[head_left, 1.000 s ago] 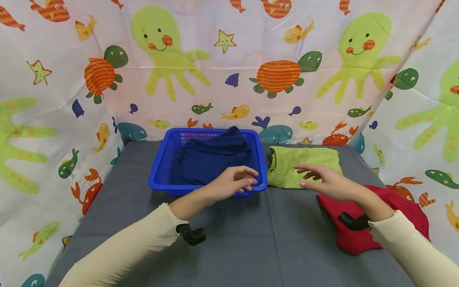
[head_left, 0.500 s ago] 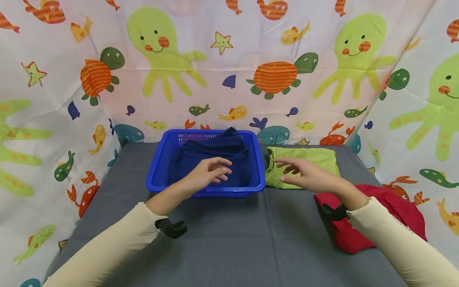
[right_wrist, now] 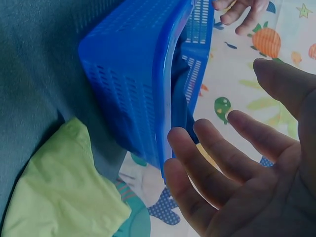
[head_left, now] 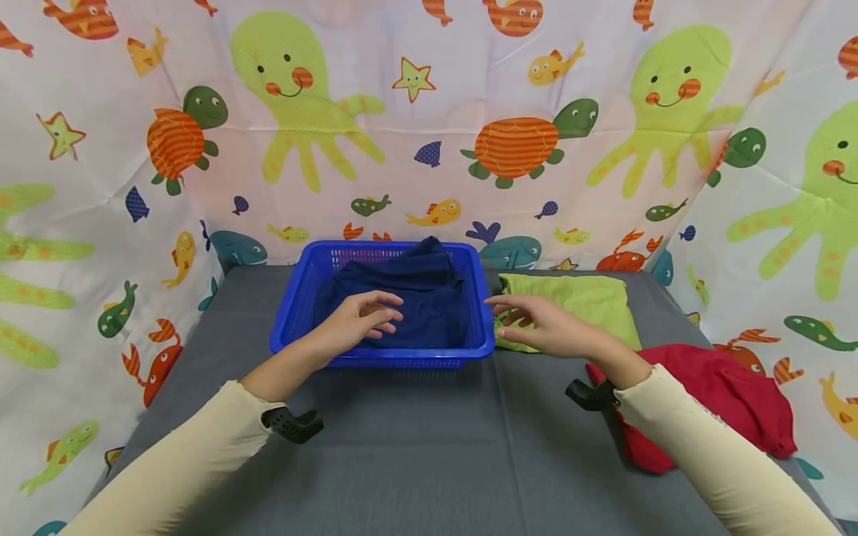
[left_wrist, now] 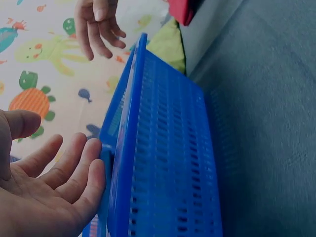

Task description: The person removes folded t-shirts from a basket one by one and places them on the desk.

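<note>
Fig.: L hand (head_left: 355, 318) & R hand (head_left: 544, 326), fingers loosely spread, nr basket (head_left: 288, 299).
Poss. risk: basket knocked askew b/c both hang so close.

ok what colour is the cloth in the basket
The cloth is navy blue, clearest in the head view.

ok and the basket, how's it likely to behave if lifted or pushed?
The basket should hold its shape: rim and walls look like moulded plastic. Likely light for its size, as the sides are perforated and only navy cloth shows inside. Probably slides rather than tips if pushed low: it sits flat and wide on the table.
</note>
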